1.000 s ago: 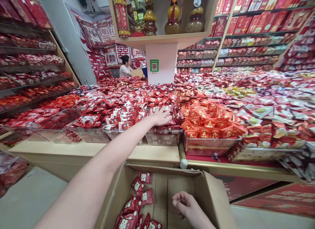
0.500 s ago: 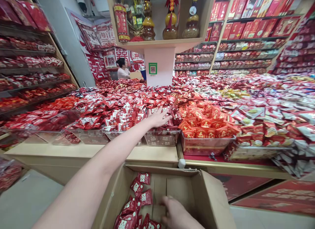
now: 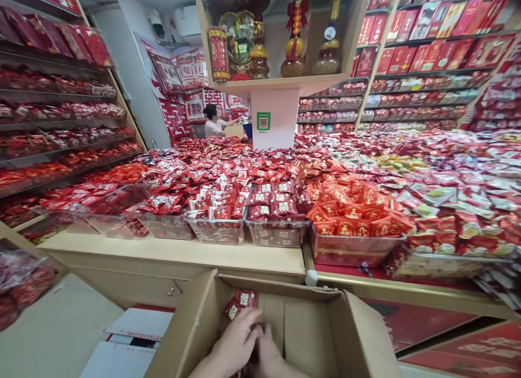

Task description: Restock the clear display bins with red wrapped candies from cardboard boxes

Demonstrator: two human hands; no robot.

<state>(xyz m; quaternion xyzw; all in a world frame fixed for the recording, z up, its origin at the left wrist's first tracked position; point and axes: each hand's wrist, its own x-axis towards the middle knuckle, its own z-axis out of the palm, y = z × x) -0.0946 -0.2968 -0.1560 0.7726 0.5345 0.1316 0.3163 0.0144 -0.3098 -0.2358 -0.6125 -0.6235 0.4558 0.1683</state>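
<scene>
Inside an open cardboard box [image 3: 308, 326], my left hand [image 3: 238, 337] and my right hand [image 3: 269, 353] are close together, fingers curled inward and nearly touching. Dark red shows between the palms, where they gather small red candy packets; how many is hidden. Just beyond my left fingers, a red candy packet with white double-happiness print [image 3: 246, 298] lies on the box floor near its far left corner. On the counter ahead, a clear plastic bin [image 3: 277, 234] holds stacked packets with the same print.
More clear bins of red and orange-red packets [image 3: 360, 218] line the counter edge [image 3: 175, 253]. A white post [image 3: 273, 120] carries a shelf of bottles. White and red flat boxes [image 3: 140, 324] sit left of the carton. Across the heap, a person [image 3: 214, 122] stands by the wall.
My left hand has come back from the packets in the counter bin into the cardboard box, beside my right hand. The packets lying in the box are now mostly covered by my hands.
</scene>
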